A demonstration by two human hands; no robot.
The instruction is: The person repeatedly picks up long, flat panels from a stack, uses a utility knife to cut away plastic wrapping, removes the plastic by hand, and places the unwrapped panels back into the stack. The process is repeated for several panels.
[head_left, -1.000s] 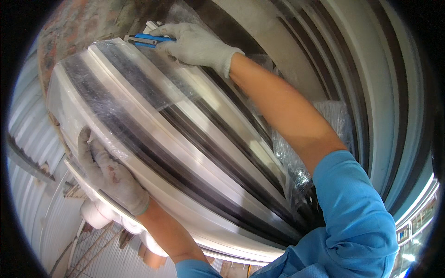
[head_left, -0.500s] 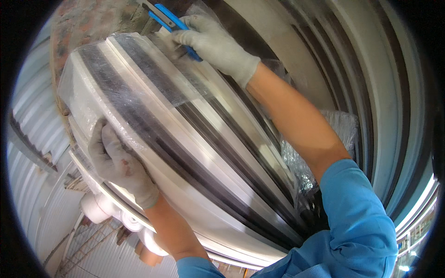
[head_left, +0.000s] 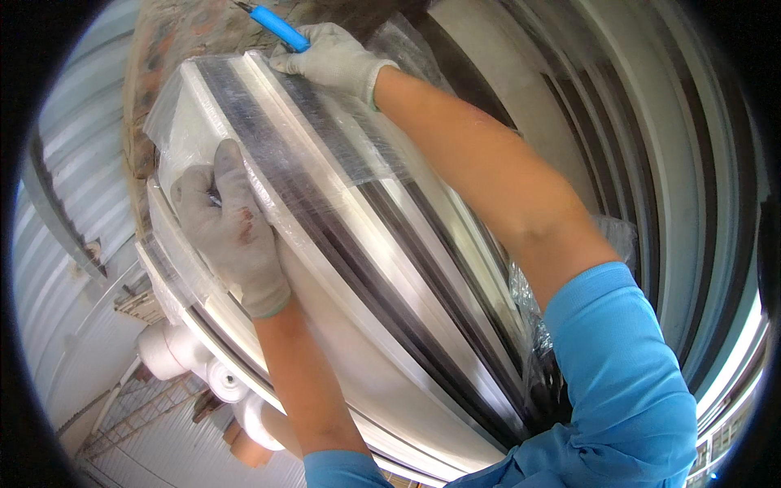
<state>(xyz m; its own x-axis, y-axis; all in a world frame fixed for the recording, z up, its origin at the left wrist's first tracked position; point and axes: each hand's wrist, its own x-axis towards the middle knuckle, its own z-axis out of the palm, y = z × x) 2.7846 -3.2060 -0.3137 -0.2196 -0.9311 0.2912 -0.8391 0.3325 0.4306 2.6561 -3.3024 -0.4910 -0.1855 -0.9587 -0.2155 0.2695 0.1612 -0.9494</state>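
Observation:
A stack of long white and dark profiles [head_left: 350, 232] slants across the view, its far end wrapped in clear plastic film [head_left: 272, 134]. My right hand [head_left: 335, 61], in a pale grey glove, is closed around a blue utility knife [head_left: 281, 30] above the far end of the stack. The knife's tip points up and left, past the profiles. My left hand [head_left: 236, 232], gloved and with a reddish-brown stain, lies against the left side of the stack. Its thumb and curled fingers come together there; what they grip is hidden.
White rolls [head_left: 228, 381] and an orange-brown cylinder [head_left: 248, 447] are below left of the stack. More long grey and dark profiles [head_left: 610, 154] stand along the right. Crumpled clear film [head_left: 529, 297] lies by my right arm. Corrugated metal [head_left: 81, 122] and brickwork [head_left: 175, 49] show at left and top.
My right hand with the knife has moved up and left, and the knife has turned. My left hand has shifted right and its thumb points further up. The view has shifted slightly.

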